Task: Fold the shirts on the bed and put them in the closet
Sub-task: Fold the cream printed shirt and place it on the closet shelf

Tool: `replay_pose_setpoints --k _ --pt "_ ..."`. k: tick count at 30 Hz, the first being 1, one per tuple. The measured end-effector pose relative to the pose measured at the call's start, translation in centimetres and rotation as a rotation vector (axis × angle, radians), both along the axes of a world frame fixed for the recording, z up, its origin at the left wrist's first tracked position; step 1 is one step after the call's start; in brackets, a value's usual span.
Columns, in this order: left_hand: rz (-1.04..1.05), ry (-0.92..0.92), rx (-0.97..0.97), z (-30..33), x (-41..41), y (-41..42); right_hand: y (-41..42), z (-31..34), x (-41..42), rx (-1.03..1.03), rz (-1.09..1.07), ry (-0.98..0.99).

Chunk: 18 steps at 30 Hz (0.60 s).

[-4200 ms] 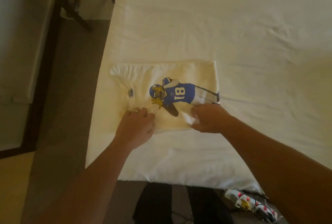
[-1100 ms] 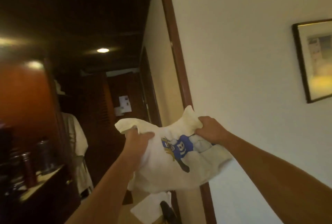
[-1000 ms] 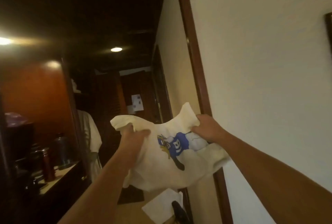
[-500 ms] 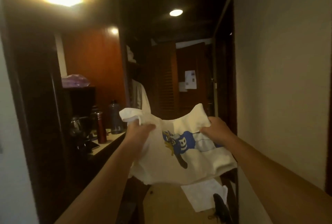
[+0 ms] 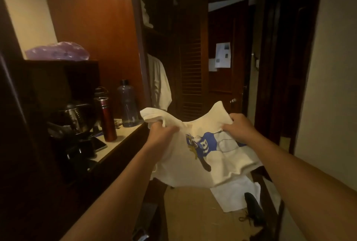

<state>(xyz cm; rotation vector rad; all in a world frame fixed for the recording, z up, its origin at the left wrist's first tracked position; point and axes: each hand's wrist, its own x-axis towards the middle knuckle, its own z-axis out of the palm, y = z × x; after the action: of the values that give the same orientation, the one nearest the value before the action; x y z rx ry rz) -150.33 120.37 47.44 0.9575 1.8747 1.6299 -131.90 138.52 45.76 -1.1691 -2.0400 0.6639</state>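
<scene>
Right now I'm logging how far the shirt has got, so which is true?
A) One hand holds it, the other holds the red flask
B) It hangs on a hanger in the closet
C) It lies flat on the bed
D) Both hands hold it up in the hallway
D: the left hand and right hand each grip an upper edge of the folded shirt, which hangs between them above the floor.

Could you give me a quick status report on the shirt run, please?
Left hand and right hand both grip the folded shirt, carried in the air. Open closet ahead left. White cloth and shoe on floor.
</scene>
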Motion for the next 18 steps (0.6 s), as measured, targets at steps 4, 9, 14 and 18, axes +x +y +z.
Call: replay_pose_setpoints --k 4,9,14,18 --pt "-0.066 0.015 -0.003 -1.3 -2.8 5.2 3.7 -1.5 -2.7 -0.031 -0.035 -0.045" --pt "-0.080 0.010 -0.033 -2.6 -5.8 12.5 10.3 -2.8 -5.3 -0.067 -0.026 -0.058" --pt "-0.008 -0.027 -0.032 -3.8 -7.8 20.2 19.0 -3.4 -7.6 -0.048 0.002 -0.080" --pt "0.077 0.019 -0.001 -3.8 -9.7 27.6 27.2 -2.5 -10.0 -0.068 0.091 -0.078"
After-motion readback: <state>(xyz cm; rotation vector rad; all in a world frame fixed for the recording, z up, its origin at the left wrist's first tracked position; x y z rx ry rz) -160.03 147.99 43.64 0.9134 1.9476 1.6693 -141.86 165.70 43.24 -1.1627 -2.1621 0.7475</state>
